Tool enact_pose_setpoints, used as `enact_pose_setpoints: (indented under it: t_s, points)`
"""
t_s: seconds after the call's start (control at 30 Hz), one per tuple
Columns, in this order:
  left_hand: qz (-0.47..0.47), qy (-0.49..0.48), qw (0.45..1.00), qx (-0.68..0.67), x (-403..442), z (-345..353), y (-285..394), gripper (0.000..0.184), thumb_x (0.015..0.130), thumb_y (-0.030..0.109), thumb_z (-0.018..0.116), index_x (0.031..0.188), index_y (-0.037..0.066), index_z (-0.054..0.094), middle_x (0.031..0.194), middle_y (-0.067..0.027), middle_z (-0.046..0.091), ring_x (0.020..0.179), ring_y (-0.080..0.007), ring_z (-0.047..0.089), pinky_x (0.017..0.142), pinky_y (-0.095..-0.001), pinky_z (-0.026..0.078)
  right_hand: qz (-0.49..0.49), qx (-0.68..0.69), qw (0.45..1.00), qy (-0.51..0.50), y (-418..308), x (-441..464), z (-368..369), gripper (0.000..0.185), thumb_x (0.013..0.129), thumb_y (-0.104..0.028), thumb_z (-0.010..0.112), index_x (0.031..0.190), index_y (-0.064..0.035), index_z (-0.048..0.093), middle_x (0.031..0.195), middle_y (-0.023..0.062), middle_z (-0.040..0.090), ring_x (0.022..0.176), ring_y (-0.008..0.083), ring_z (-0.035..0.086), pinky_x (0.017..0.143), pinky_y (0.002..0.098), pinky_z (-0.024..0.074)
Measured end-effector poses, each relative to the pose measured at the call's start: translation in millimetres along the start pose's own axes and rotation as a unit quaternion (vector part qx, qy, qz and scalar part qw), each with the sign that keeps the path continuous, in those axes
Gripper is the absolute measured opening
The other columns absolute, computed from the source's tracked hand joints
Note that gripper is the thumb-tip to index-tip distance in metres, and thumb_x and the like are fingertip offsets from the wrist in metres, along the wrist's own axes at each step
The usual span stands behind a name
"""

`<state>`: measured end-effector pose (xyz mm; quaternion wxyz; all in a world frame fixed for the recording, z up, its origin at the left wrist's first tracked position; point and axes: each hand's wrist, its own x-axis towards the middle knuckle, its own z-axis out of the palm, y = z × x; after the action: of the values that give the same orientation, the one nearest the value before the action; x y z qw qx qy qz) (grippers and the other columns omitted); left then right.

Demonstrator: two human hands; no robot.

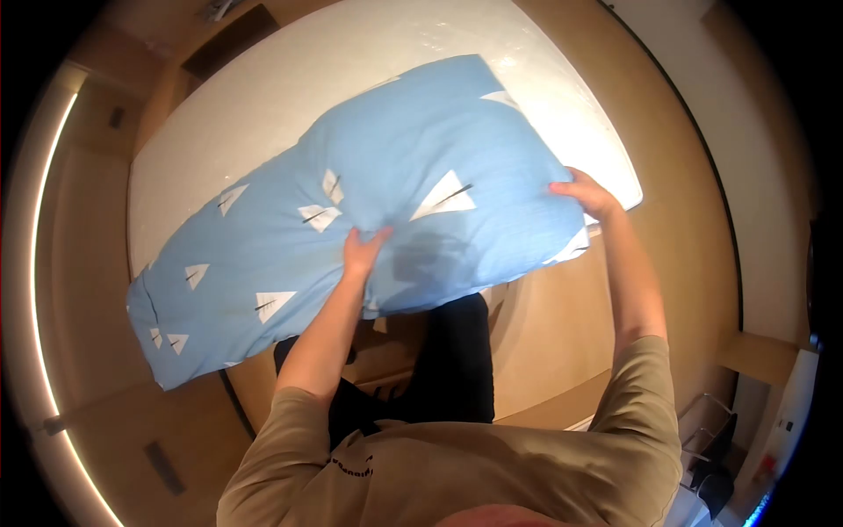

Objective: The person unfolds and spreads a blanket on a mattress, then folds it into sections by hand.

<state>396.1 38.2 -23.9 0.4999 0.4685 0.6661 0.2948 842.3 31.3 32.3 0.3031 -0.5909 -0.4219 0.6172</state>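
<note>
A blue quilt [395, 132] with white triangular prints lies as a long, thick bundle across the near part of a pale mattress [263, 97], its left end hanging out past the mattress edge and its near edge just in front of the person's dark trousers [461, 351]. Both of the person's hands are on it. The left hand [362, 252] grasps the fabric around the middle of the near side, thumb and forefinger showing and the cloth puckering about them; the other fingertips are hidden. The right hand [587, 193] grips the right end, thumb on the upper face, with the rest of the fingers partly out of sight at the edge

As far as the handling can be judged, the gathering looks mostly done: the quilt is drawn into 1 compact mass and both hands have a hold. How many layers it has cannot be told. The shaping seems unfinished, since the right part is broad and puffed, the middle is creased, and the left part runs off narrower and at a slant. Left undone are the evening-out of these parts and the letting go, as neither of the 2 hands is free of the cloth
</note>
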Motion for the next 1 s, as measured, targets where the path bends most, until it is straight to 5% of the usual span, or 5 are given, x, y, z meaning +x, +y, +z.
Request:
enact_pose_setpoints:
  t_s: [0.37, 0.47, 0.57, 0.83, 1.0]
  points:
    - [0.166, -0.124, 0.977, 0.045, 38.2, -153.3, -76.4, 0.082, 0.075, 0.036, 0.080, 0.132, -0.009, 0.042, 0.131, -0.0280, 0.050, 0.121, -0.0402, 0.050, 0.102, -0.0410, 0.042, -0.089, -0.542, 0.805, 0.226, -76.5, 12.9, 278.0, 0.114, 0.064, -0.068, 0.074, 0.147, -0.0030, 0.032, 0.148, 0.0319, 0.030, 0.139, 0.0408, 0.031, 0.113, 0.0450, 0.0295]
    - [0.183, -0.101, 0.973, 0.102, -10.6, -202.1, -93.5, 0.084, 0.076, 0.033, 0.079, 0.136, -0.008, 0.037, 0.134, -0.0284, 0.045, 0.125, -0.0409, 0.045, 0.104, -0.0424, 0.040, -0.149, -0.674, 0.699, 0.187, -63.7, 28.6, 410.6, 0.095, 0.074, -0.073, 0.059, 0.149, -0.0214, 0.034, 0.155, 0.0238, 0.022, 0.140, 0.0526, 0.019, 0.103, 0.0763, 0.0128]
    - [0.229, -0.067, 0.971, -0.010, -51.6, -293.9, -172.6, 0.078, 0.076, 0.029, 0.078, 0.136, -0.002, 0.039, 0.131, -0.0244, 0.045, 0.122, -0.0350, 0.046, 0.102, -0.0419, 0.040, -0.129, -0.662, 0.692, 0.258, -35.9, 46.9, 463.5, 0.096, 0.076, -0.072, 0.057, 0.152, -0.0237, 0.026, 0.159, 0.0195, 0.012, 0.144, 0.0502, 0.007, 0.104, 0.0758, 0.0053]
    - [-0.296, 0.319, 0.889, -0.144, -158.8, -737.3, -358.7, 0.071, 0.076, 0.051, 0.075, 0.119, 0.001, 0.051, 0.119, -0.0157, 0.055, 0.102, -0.0263, 0.056, 0.084, -0.0398, 0.047, -0.079, -0.645, 0.729, 0.214, -57.8, 7.3, 588.4, 0.088, 0.079, -0.067, 0.058, 0.151, -0.0267, 0.028, 0.159, 0.0190, 0.012, 0.144, 0.0485, 0.007, 0.107, 0.0724, 0.0053]
    - [-0.266, 0.413, 0.759, -0.427, -190.6, -878.1, -461.0, 0.091, 0.075, 0.061, 0.071, 0.141, 0.010, 0.035, 0.143, -0.0125, 0.036, 0.119, -0.0338, 0.046, 0.093, -0.0541, 0.041, 0.004, -0.620, 0.752, 0.223, -62.5, -14.6, 677.8, 0.084, 0.081, -0.063, 0.058, 0.151, -0.0254, 0.029, 0.159, 0.0192, 0.012, 0.145, 0.0458, 0.008, 0.110, 0.0665, 0.0102]
